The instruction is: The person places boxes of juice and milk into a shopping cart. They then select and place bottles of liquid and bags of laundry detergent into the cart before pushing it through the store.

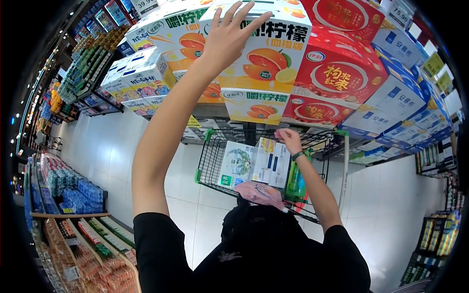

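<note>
Box [266, 63] of white cardboard with orange fruit pictures, at 12 o'clock | left grip [229, 41] nearer, spread wide, can't tell if touching | box's middle at 4 o'clock from it | front points to 6, long side seems 9-to-3 | right grip [291, 140] by black wire cart [198, 176], can't tell its hold

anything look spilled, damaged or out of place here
Nothing clearly stands out. The white-and-orange cardboard cartons by the left hand stand stacked without visible tears, and the white leaf-printed box lies inside the black wire shopping cart; no spill shows on the pale tiled floor.
</note>
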The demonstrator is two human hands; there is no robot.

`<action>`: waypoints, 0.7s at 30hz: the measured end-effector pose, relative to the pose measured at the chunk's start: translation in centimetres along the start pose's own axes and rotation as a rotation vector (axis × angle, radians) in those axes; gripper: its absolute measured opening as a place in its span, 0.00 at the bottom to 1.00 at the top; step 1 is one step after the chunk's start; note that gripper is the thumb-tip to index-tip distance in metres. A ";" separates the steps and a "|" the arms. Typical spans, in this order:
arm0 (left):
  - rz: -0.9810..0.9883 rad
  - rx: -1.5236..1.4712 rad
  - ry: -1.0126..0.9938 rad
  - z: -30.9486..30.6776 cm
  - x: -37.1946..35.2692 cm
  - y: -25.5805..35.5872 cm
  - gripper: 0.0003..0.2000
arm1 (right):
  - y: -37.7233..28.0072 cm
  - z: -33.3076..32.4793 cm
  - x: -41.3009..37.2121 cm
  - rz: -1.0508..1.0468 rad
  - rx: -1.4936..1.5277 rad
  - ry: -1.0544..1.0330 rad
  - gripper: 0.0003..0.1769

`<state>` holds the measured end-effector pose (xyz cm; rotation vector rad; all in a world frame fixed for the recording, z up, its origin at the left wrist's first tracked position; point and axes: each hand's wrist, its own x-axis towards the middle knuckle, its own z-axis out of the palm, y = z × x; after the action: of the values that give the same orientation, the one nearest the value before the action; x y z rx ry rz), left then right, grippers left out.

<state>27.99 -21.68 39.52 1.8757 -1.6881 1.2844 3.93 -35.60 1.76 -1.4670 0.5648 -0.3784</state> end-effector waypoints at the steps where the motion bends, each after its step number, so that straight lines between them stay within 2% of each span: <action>1: -0.005 -0.004 -0.009 0.2 -1.4 0.1 0.36 | 1.8 -1.3 -2.1 0.035 -0.055 0.015 0.15; 2: -0.020 -0.003 -0.010 1.0 -3.3 0.1 0.39 | 3.2 -2.2 -4.7 0.067 -0.069 0.066 0.14; 3: -0.037 -0.001 -0.011 1.4 -5.0 0.1 0.44 | 5.0 -3.3 -7.1 0.001 -0.105 0.117 0.14; 5: -0.081 -0.034 -0.031 0.6 -7.3 0.8 0.43 | 6.7 -5.4 -11.7 -0.072 -0.212 0.186 0.13; 7: -0.126 -0.071 -0.051 0.2 -9.9 1.8 0.43 | 7.4 -6.5 -15.9 0.011 -0.286 0.318 0.13; 8: -0.188 -0.107 -0.065 0.3 -11.3 2.4 0.41 | 7.8 -7.0 -17.6 0.021 -0.289 0.318 0.13; 10: -0.253 -0.146 -0.080 0.9 -14.3 4.4 0.39 | 9.0 -8.3 -20.3 0.090 -0.124 0.476 0.13; 11: -0.348 -0.209 -0.111 1.2 -16.2 5.8 0.36 | 9.1 -8.8 -21.5 0.093 -0.127 0.476 0.13; 13: -0.501 -0.328 -0.172 2.3 -20.8 9.0 0.30 | 8.6 -10.0 -23.3 0.122 -0.253 0.623 0.12; 15: -0.625 -0.475 -0.233 3.8 -27.0 13.3 0.21 | 8.0 -12.8 -24.6 -0.141 -0.639 0.743 0.11; 17: -0.779 -0.717 -0.484 5.0 -34.8 18.3 0.19 | 6.3 -16.0 -25.9 -0.142 -1.111 0.897 0.14; 18: -0.837 -0.768 -0.589 4.8 -37.9 20.8 0.19 | 5.7 -17.3 -25.9 -0.148 -0.935 0.962 0.18; 19: -0.910 -0.805 -0.684 4.9 -41.4 22.7 0.20 | 4.7 -18.7 -26.3 -0.040 -1.192 0.995 0.25; 20: -0.983 -0.843 -0.776 5.2 -44.4 24.0 0.22 | 6.0 -20.7 -26.3 -0.050 -1.185 0.993 0.25; 21: -1.076 -0.891 -0.861 5.0 -46.4 24.7 0.23 | 8.5 -23.1 -26.3 0.092 -1.155 0.972 0.30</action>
<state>11.98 -2.36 -6.94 2.1697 -0.8399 -0.6560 -31.48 -38.98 -3.57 -2.2902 1.8360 -0.7635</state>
